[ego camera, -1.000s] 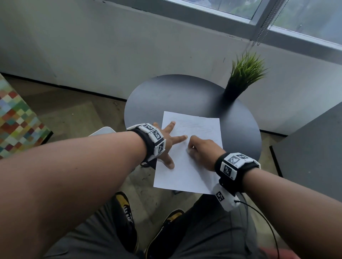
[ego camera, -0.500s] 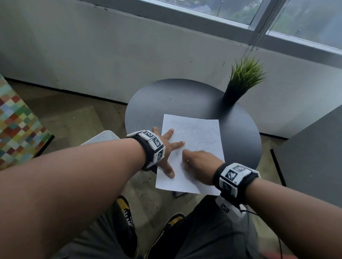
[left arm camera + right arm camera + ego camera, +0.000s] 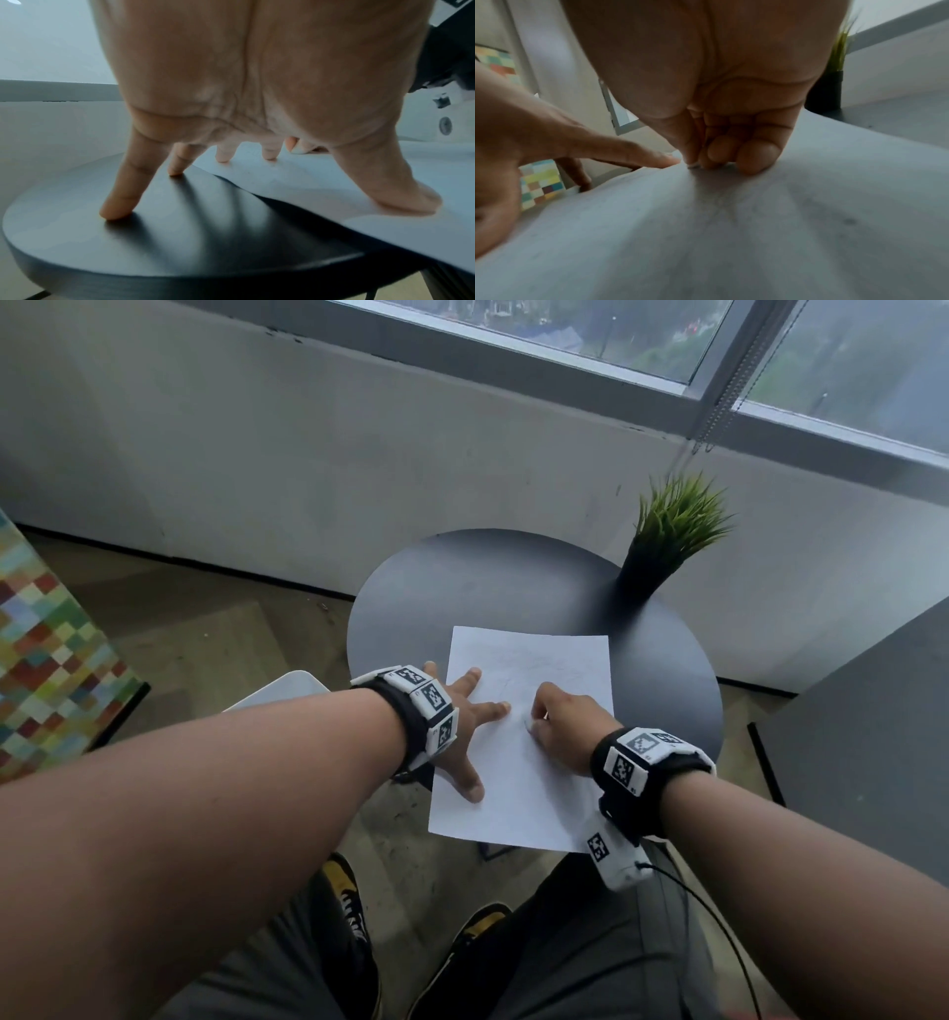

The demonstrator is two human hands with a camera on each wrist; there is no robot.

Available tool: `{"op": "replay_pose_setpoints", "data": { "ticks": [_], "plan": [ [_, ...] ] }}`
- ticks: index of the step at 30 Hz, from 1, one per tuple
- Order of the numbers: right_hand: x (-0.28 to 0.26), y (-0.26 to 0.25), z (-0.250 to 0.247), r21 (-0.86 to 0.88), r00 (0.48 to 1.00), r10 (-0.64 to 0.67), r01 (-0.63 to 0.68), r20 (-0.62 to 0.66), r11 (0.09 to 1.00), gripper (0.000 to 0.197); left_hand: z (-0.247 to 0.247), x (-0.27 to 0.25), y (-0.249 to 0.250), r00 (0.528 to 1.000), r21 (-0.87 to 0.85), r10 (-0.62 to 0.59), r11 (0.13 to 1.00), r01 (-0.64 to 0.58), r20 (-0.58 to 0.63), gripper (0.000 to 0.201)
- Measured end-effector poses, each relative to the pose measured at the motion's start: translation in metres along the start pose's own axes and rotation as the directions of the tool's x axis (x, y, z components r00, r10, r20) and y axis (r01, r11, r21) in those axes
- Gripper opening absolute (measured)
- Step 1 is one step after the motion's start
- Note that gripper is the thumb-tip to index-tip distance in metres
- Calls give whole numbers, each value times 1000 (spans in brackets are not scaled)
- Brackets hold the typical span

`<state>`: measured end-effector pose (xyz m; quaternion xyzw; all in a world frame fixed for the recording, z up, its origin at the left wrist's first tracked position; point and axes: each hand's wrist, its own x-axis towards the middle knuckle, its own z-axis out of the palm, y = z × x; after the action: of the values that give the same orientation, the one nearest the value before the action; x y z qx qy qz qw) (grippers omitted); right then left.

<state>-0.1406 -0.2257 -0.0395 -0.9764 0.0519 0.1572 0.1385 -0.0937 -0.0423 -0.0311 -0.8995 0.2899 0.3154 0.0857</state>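
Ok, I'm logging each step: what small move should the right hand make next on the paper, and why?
Probably a short rub across the faint lines: the right hand pinches a small white piece, perhaps an eraser, against the paper, and the left hand presses it flat.

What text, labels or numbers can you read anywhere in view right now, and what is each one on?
No text reads clearly.
Paper: faint pencil lines, no legible words.
Left wrist band and right wrist band: square black-and-white codes; tiny characters beside them too small to read.
Shoe: white marking, too blurred to read.
Small white piece pinched by the right hand: no print visible.
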Motion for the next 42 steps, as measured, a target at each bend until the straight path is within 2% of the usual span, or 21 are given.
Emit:
{"op": "replay_pose_setpoints", "data": {
  "ticks": [4, 7, 9, 11, 12, 15, 17, 19, 21, 22, 23, 25, 27, 29, 32, 33, 35, 37, 38, 41, 42],
  "plan": [
    [-2, -1, 1, 22, 1000, 14, -14, -10, 1000, 14, 3, -2, 8, 993, 9, 21, 1000, -21, -114, 114],
    [-8, -3, 3, 4, 999, -33, 33, -9, 999, 16, 12, 0, 12, 985, 15, 55, 998, -53, -162, 118],
    [-20, -10, 10, -46, 985, -171, 173, 29, 984, 17, 14, 0, 9, 986, 12, 75, 997, -74, -150, 123],
    [-37, -15, 18, -93, 936, -332, 343, 118, 935, 14, 12, -2, 7, 991, 34, 80, 996, -77, -111, 127],
    [-40, -13, 17, -96, 923, -357, 372, 143, 923, 13, 11, -3, 7, 993, 43, 79, 996, -76, -93, 127],
    [-27, 2, 4, -62, 978, -207, 209, 38, 976, 12, 6, -4, 10, 996, 52, 67, 997, -64, -60, 124],
    [-24, 2, 2, -110, 982, -187, 185, -9, 977, 12, 2, -3, 12, 997, 64, 60, 996, -57, -48, 126],
    [-37, -13, 11, -138, 956, -287, 293, 63, 946, 16, -2, -3, 13, 998, 82, 61, 995, -59, -29, 128],
    [-57, -24, 21, -152, 885, -425, 454, 190, 878, 10, -4, -3, 13, 998, 101, 57, 993, -56, -10, 129],
    [-60, -23, 21, -154, 869, -445, 480, 216, 863, 9, -5, -3, 13, 998, 107, 57, 993, -56, -4, 130],
    [-56, -20, 16, -167, 884, -420, 455, 207, 875, 10, -5, -3, 14, 998, 108, 59, 992, -58, -1, 130],
    [-35, -5, 6, -184, 949, -298, 313, 107, 932, 14, -4, -2, 14, 998, 99, 60, 993, -59, -4, 129],
    [-26, 1, 0, -183, 969, -248, 247, 15, 952, 10, -3, -1, 13, 999, 91, 55, 994, -54, -1, 130],
    [-35, -10, 8, -172, 950, -308, 310, 42, 935, 12, -2, 1, 13, 998, 98, 58, 994, -57, -1, 132],
    [-59, -28, 23, -161, 881, -440, 466, 172, 870, 15, -2, 2, 12, 998, 126, 59, 990, -60, 8, 134],
    [-54, -25, 19, -171, 897, -409, 434, 166, 884, 16, -2, 2, 12, 998, 125, 62, 990, -63, 9, 133],
    [-29, -5, 6, -186, 963, -257, 267, 77, 945, 17, -2, 2, 12, 998, 114, 65, 991, -64, 2, 132],
    [-16, 7, -1, -203, 986, -166, 162, -4, 966, 15, -1, 2, 12, 998, 116, 62, 991, -61, 0, 132],
    [-19, 3, 3, -197, 982, -190, 184, -9, 963, 16, -1, 2, 11, 998, 117, 65, 991, -64, -1, 132],
    [-46, -26, 22, -148, 919, -371, 389, 135, 909, 19, -1, 3, 9, 997, 133, 79, 988, -79, 7, 134],
    [-49, -27, 22, -136, 906, -389, 412, 165, 901, 17, -1, 3, 9, 997, 140, 78, 987, -79, 11, 134]
  ]
}}
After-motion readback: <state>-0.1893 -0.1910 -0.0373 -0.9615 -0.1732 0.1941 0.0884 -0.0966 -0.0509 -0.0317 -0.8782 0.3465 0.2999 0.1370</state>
